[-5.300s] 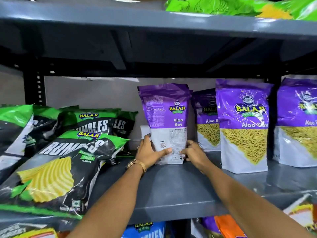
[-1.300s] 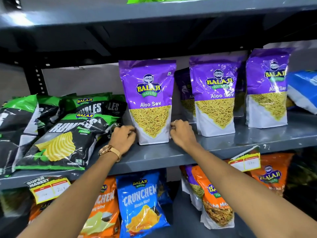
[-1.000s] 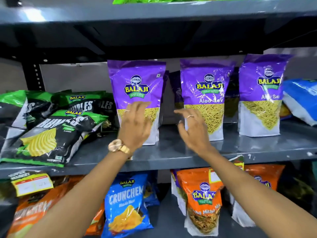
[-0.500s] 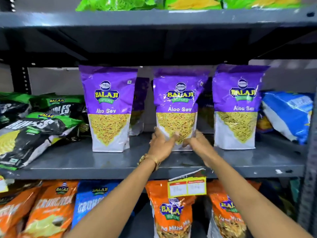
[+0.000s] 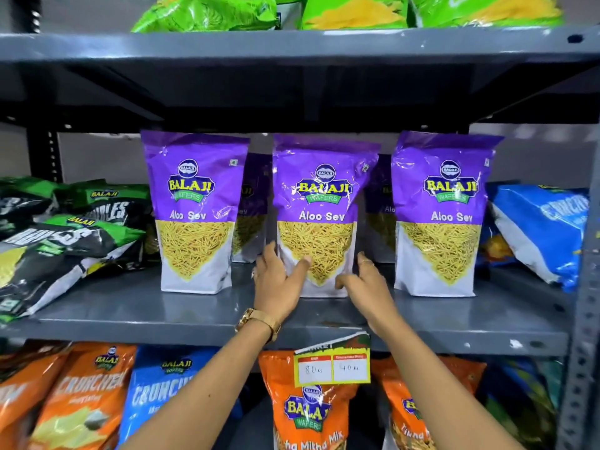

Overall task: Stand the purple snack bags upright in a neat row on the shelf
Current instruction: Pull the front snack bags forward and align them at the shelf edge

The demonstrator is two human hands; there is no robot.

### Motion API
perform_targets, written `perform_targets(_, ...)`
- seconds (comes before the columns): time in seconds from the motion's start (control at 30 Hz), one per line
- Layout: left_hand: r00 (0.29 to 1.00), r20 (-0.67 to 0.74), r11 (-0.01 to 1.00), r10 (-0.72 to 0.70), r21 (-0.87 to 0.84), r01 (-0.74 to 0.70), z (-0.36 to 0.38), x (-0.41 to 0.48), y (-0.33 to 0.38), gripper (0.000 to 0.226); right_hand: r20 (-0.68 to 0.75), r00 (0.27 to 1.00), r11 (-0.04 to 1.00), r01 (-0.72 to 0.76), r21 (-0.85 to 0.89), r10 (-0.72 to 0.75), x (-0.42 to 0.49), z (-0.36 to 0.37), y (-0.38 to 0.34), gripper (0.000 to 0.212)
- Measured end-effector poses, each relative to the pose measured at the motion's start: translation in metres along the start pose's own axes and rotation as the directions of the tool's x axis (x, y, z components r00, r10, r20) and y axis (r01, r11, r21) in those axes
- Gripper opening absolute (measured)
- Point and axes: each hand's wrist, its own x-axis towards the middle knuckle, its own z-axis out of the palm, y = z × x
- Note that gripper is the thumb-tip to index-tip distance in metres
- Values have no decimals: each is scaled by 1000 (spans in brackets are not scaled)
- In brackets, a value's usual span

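Observation:
Three purple Aloo Sev bags stand upright in a front row on the grey middle shelf [image 5: 130, 313]: the left bag [image 5: 194, 190], the middle bag [image 5: 324, 177] and the right bag [image 5: 444, 190]. Two more purple bags [image 5: 255, 196] [image 5: 380, 203] stand behind the gaps, mostly hidden. My left hand [image 5: 279, 280] clasps the middle bag's lower left edge, thumb across its front. My right hand [image 5: 367, 287] holds its lower right corner, fingers beside the edge. The middle bag's top is crumpled and leans slightly right.
Green-and-black chip bags [image 5: 65, 248] lie slumped at the shelf's left end. A blue bag [image 5: 545, 228] leans at the right, by the metal post [image 5: 584, 319]. The upper shelf [image 5: 292, 47] hangs close overhead. A price tag [image 5: 331, 368] clips to the front lip above orange bags below.
Both hands left the left purple bag, now standing alone, and moved right to the middle bag. In the last half second their fingers loosened and spread along its sides.

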Motion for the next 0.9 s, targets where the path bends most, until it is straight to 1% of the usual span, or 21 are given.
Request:
perform_targets(0.03, 997, -46, 997, 66, 30, -65, -2, -3, 4, 70, -43, 999, 1000, 9, 16, -8, -1, -3, -1, 74)
perform_targets(0.07, 983, -81, 985, 163, 78, -156, -3, -4, 10, 70, -90, 995, 998, 56, 37, -53, -2, -9, 0, 74)
perform_targets(0.13, 927, -95, 921, 362, 192, -340, -2, -7, 22, 67, -198, 962, 978, 201, 49, -187, -4, -23, 2, 67)
perform_targets(0.17, 900, -71, 886, 431, 224, -406, 0, -7, 29, 66, -270, 927, 961, 275, 24, -259, -6, -33, 4, 64)
perform_targets(0.23, 862, 11, 838, 508, 225, -497, 11, -10, 44, 65, -429, 814, 916, 389, -98, -392, -7, -53, 6, 58)
perform_targets(0.27, 841, 58, 817, 537, 212, -536, 19, -13, 50, 65, -498, 754, 900, 408, -156, -428, -7, -63, 8, 58)
perform_targets(0.3, 822, 106, 799, 559, 194, -569, 28, -16, 56, 65, -556, 710, 897, 398, -191, -433, -5, -74, 8, 60)
perform_targets(0.33, 807, 160, 790, 568, 170, -589, 40, -19, 61, 66, -604, 678, 905, 370, -211, -418, -2, -87, 9, 64)
perform_targets(0.37, 802, 218, 794, 557, 145, -591, 51, -23, 66, 68, -640, 663, 920, 320, -226, -388, 2, -98, 11, 68)
perform_targets(0.4, 807, 279, 816, 521, 115, -566, 65, -26, 71, 71, -657, 668, 937, 248, -246, -349, 6, -114, 17, 72)
perform_targets(0.43, 824, 341, 857, 453, 86, -507, 80, -29, 75, 75, -645, 704, 951, 161, -265, -299, 10, -128, 25, 75)
perform_targets(0.47, 842, 407, 908, 354, 67, -414, 92, -31, 79, 79, -607, 760, 959, 78, -271, -233, 12, -141, 32, 76)
perform_targets(0.5, 849, 468, 951, 247, 51, -305, 105, -33, 85, 84, -560, 817, 969, -8, -246, -136, 13, -155, 41, 73)
perform_targets(0.53, 846, 511, 977, 153, 49, -207, 115, -33, 89, 89, -511, 859, 979, -85, -185, -23, 12, -162, 45, 67)
perform_targets(0.57, 838, 538, 988, 92, 52, -142, 125, -34, 93, 94, -466, 882, 978, -154, -142, 71, 12, -167, 49, 59)
perform_targets(0.6, 834, 549, 992, 58, 60, -109, 132, -35, 95, 97, -418, 901, 972, -188, -138, 116, 13, -169, 53, 51)
perform_targets(0.67, 835, 550, 995, 22, 67, -70, 141, -35, 97, 102, -327, 934, 965, -206, -162, 145, 18, -168, 59, 39)
perform_targets(0.77, 837, 546, 994, -17, 98, -44, 145, -34, 96, 106, -210, 963, 957, -209, -200, 167, 22, -167, 62, 34)
perform_targets(0.9, 827, 562, 988, -8, 134, -81, 143, -34, 92, 102, -174, 970, 956, -205, -209, 170, 24, -170, 65, 37)
